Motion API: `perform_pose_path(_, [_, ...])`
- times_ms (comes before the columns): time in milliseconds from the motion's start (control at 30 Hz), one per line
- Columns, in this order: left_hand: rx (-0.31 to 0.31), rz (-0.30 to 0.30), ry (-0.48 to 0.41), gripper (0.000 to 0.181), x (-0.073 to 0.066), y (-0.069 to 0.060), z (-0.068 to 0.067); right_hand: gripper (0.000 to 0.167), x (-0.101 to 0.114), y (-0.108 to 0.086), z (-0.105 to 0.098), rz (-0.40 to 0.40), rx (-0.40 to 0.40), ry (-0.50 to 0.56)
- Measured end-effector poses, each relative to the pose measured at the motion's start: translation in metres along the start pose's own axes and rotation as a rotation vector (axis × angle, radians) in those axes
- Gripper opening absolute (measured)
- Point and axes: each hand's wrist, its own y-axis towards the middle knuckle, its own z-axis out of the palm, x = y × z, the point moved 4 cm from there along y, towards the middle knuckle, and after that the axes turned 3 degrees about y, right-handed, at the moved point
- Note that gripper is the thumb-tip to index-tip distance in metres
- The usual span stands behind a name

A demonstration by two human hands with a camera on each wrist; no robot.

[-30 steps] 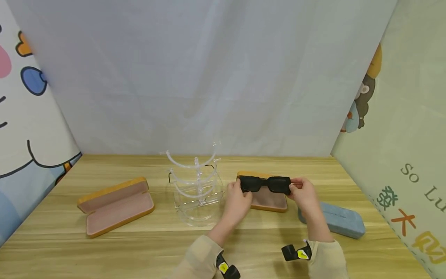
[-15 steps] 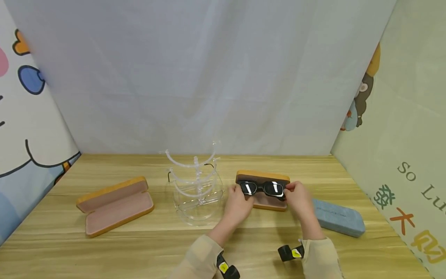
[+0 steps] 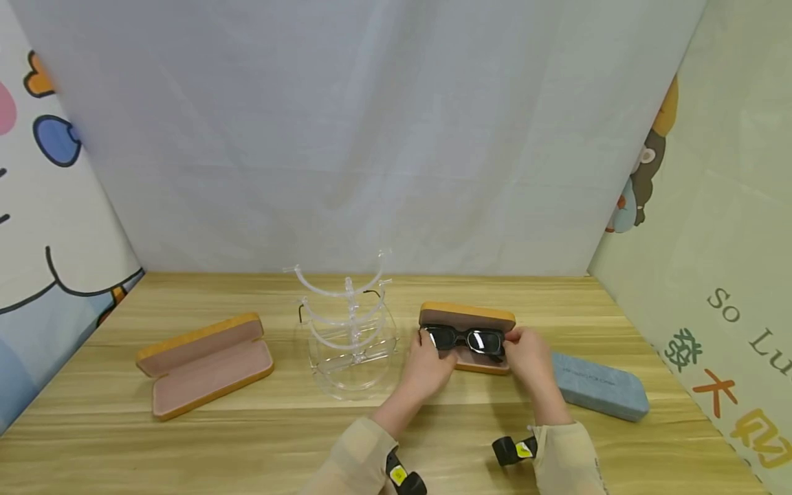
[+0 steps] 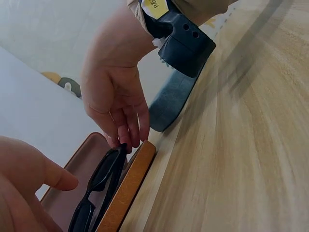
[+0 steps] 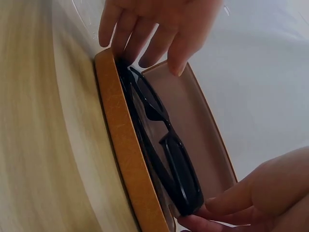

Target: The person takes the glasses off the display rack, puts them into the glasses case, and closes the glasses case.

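Note:
Black sunglasses (image 3: 463, 338) lie folded, lenses up, in an open tan glasses case (image 3: 467, 313) with a pinkish lining. At their right end, my right hand (image 3: 531, 357) pinches the frame corner between thumb and fingers, seen close in the right wrist view. My left hand (image 3: 427, 371) is at the other end, its fingers (image 5: 130, 34) reaching down to the case's end and the sunglasses, with the thumb held apart. In the left wrist view the sunglasses (image 4: 99, 186) sit inside the case's front wall (image 4: 128, 193).
Left of the hands stands a clear tiered display stand (image 3: 353, 323) bearing thin-framed eyeglasses (image 3: 359, 356). Further left a second tan case (image 3: 210, 368) lies open with nothing in it. A closed blue case (image 3: 600, 386) lies right of my right hand. A pale curtain (image 3: 371, 137) hangs behind the table.
The sunglasses have come down from above the case into it, tilting so the lenses face up. My right hand has moved slightly left and down; my left thumb has come away from the frame.

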Motion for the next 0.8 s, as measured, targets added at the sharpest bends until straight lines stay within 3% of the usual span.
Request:
perform_pose_path(267, [0.043, -0.02, -0.027, 0.073, 0.003, 0.0, 0.004, 0.031, -0.004, 0.001, 0.004, -0.04, 0.039, -0.033])
perform_pose_path(467, [0.035, -0.048, -0.055, 0.073, 0.004, 0.001, 0.004, 0.027, -0.005, 0.001, 0.004, -0.036, 0.042, -0.014])
perform_pose_path(800, [-0.031, -0.085, -0.148, 0.073, 0.009, 0.01, 0.003, 0.059, -0.011, 0.007, 0.003, 0.09, 0.077, 0.076])
